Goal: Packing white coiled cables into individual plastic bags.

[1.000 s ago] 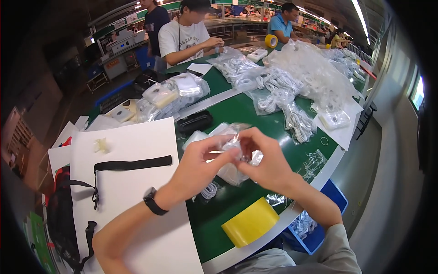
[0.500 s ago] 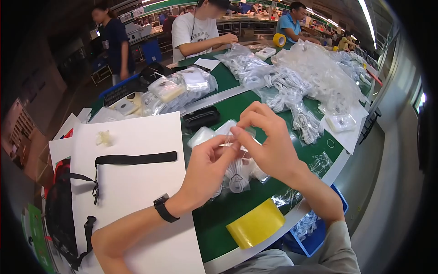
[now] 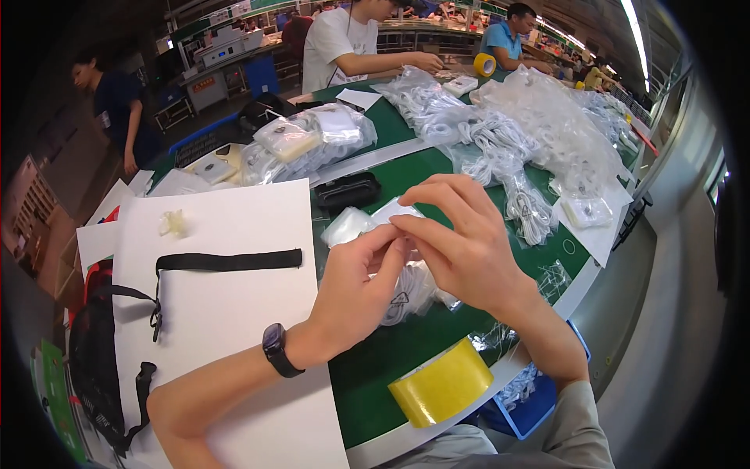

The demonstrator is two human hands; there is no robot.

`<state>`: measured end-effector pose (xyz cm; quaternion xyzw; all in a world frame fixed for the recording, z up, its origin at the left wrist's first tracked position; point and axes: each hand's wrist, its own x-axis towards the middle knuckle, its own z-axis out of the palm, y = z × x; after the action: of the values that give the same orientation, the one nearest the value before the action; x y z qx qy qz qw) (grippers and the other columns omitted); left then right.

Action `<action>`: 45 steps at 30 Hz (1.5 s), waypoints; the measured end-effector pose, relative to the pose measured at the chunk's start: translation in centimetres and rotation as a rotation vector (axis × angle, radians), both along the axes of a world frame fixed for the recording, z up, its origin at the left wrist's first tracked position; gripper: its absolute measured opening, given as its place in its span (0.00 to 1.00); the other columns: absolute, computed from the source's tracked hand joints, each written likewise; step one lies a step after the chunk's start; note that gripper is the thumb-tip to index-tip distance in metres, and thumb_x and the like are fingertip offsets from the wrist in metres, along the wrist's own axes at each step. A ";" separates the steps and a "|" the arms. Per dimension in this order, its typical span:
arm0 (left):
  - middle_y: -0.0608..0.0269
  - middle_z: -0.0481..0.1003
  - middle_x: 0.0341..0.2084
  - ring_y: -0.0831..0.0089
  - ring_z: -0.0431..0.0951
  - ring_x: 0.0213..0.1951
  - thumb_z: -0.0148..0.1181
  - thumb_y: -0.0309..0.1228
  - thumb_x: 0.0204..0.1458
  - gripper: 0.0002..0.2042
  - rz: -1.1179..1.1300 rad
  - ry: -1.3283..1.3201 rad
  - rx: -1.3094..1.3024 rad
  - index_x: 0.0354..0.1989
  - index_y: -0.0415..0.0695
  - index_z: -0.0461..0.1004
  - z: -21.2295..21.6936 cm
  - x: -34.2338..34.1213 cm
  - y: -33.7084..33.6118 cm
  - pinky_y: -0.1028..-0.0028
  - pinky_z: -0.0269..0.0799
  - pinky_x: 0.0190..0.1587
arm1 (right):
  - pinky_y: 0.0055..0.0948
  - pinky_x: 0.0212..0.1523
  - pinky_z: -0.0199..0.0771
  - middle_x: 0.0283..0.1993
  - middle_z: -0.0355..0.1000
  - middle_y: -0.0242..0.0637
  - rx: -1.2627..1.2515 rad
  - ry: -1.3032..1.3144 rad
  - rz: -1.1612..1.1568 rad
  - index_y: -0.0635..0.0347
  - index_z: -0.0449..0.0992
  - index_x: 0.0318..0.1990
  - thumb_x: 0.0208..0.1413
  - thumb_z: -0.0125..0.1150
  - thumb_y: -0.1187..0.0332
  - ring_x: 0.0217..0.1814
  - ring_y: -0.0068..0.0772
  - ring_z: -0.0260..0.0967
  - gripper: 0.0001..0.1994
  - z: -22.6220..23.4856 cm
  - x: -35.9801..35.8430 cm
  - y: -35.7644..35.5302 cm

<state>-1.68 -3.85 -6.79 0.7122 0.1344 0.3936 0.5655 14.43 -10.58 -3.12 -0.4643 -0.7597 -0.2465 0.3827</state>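
A: Where are the hands? Start from the left.

B: The left hand (image 3: 355,285), a black watch (image 3: 275,349) on its wrist, pinches the top edge of a clear plastic bag (image 3: 410,285) with thumb and forefinger. The right hand (image 3: 461,242) meets it from above, fingertips (image 3: 400,223) closed on the same edge. Both grasp the bag; neither is loose.

A: And the bag itself?

B: Held low over the green bench (image 3: 406,352), between the two palms, with a coil of white cable (image 3: 402,295) inside it. I cannot tell whether its mouth is sealed.

A: What could go wrong?

B: My guess: the film is slick and the coil hangs heavy in the bottom, so a weak pinch could let the edge slide out and the cable drop. A hard tug might tear the thin plastic.

A: What lies around?

B: At far left a black strap (image 3: 226,260) runs across a white sheet (image 3: 226,328). Further right sits a black pouch (image 3: 349,190), with more flat clear bags (image 3: 348,225) just under it. Nearer the person lies a roll of yellow tape (image 3: 442,382) near the bench edge. To the right, heaps of bagged white cables (image 3: 516,141) spread toward the far end.

A: The room?

B: A long workshop with ceiling strip lights; other people sit or stand at benches beyond.
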 end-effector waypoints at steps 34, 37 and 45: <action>0.49 0.80 0.45 0.65 0.81 0.47 0.47 0.24 0.65 0.13 -0.115 0.010 -0.200 0.51 0.28 0.75 3.1 -0.4 -1.7 0.71 0.75 0.55 | 0.44 0.64 0.68 0.61 0.71 0.53 -0.617 0.085 -0.584 0.68 0.76 0.55 0.53 0.70 0.66 0.60 0.54 0.72 0.24 -7.3 2.9 -19.5; 0.50 0.80 0.45 0.64 0.81 0.48 0.48 0.24 0.66 0.13 -0.137 0.035 -0.192 0.51 0.29 0.75 3.0 -0.2 -1.5 0.70 0.75 0.55 | 0.53 0.72 0.54 0.67 0.66 0.55 -0.857 0.138 -0.253 0.72 0.70 0.61 0.55 0.68 0.59 0.70 0.55 0.64 0.31 -5.6 1.1 -20.8; 0.55 0.80 0.46 0.69 0.80 0.49 0.48 0.25 0.66 0.13 -0.081 0.116 -0.036 0.52 0.33 0.77 2.9 -0.7 -1.7 0.72 0.74 0.54 | 0.44 0.59 0.71 0.51 0.78 0.45 -0.391 0.330 -0.066 0.60 0.81 0.45 0.56 0.62 0.71 0.54 0.42 0.77 0.10 -2.7 2.3 -16.8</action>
<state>-2.35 -5.57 -3.91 0.7282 0.1451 0.3262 0.5851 16.74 -27.36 -5.78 -0.5878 -0.7047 -0.0279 0.3964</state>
